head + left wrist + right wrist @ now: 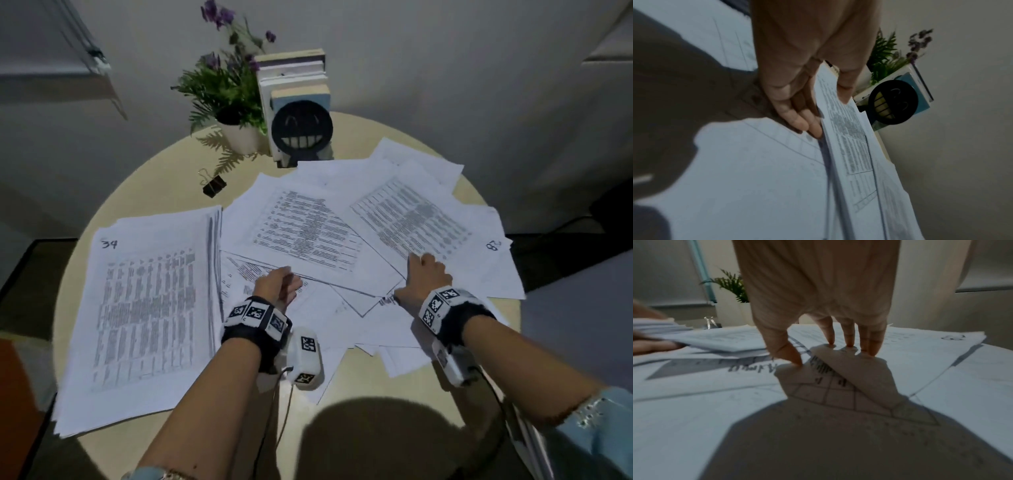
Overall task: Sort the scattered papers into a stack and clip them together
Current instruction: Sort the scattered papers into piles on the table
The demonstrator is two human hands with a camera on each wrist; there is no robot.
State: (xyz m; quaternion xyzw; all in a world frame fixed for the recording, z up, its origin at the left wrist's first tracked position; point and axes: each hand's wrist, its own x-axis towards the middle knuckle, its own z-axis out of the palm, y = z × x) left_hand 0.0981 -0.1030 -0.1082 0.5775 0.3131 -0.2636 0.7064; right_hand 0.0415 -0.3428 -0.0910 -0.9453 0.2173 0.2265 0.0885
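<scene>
Your left hand [278, 286] sits at the near edge of the loose papers [359, 240] spread over the middle and right of the round table [394, 442]. In the left wrist view it pinches a few sheets [840, 123] by their edge — the thumb lies on the printed top side, the fingers [797, 121] are tucked underneath, and the sheets run away from the fingertips, lifted off the pages below. Your right hand [426, 274] is further right on the same spread; its fingertips [869, 347] press straight down on a printed sheet [838, 382] and the thumb meets the paper beside them, so the sheet's corner curls up just in front of the fingers. A gathered stack [137, 308], its top page marked 34, lies on the left side of the table, apart from both hands. A black binder clip [214, 186] rests on the table beyond the stack — near a potted plant [226, 92] and a row of books [294, 78].
</scene>
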